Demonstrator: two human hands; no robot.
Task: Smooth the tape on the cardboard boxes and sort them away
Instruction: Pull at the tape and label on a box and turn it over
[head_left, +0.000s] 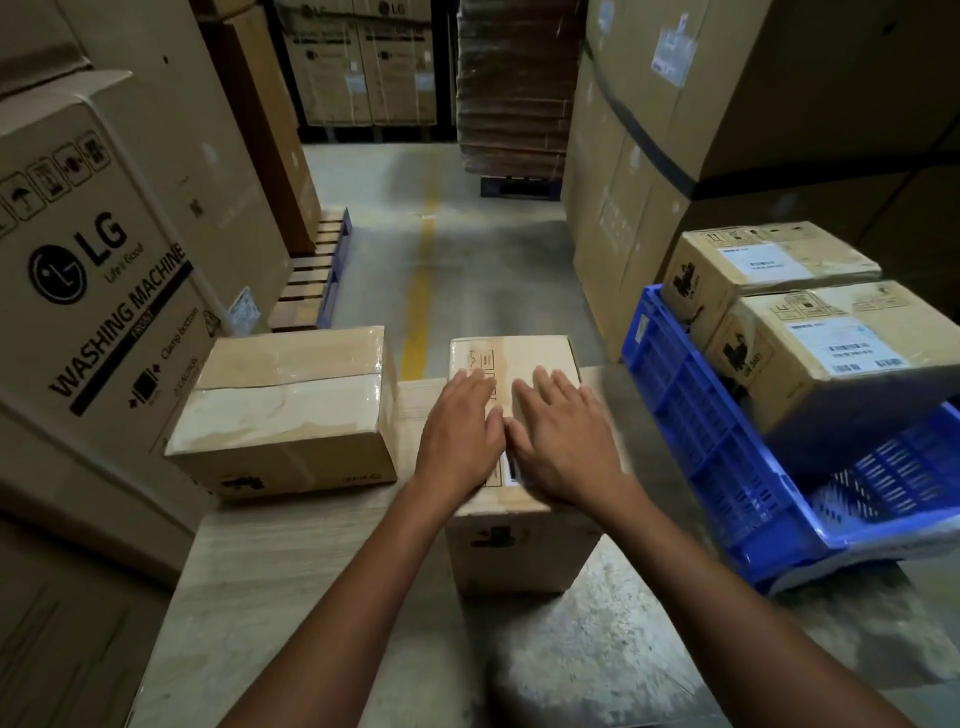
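Observation:
A small cardboard box (519, 545) stands on the pale wooden table (291, 571) right in front of me. My left hand (462, 431) and my right hand (561, 441) lie flat side by side on its taped top, fingers straight and pointing away from me. A white label shows between the two hands. To the left on the table sits a second cardboard box (283, 410) with clear tape across its top seam. A blue plastic crate (727, 457) at the right holds two more labelled boxes (831, 353), (763, 265).
A large washing machine carton (98, 270) stands at the left. Tall stacked cartons (675, 130) rise at the right behind the crate. Ahead runs a concrete aisle with a yellow floor line (421, 291), a wooden pallet (317, 270) and wrapped stacks at the far end.

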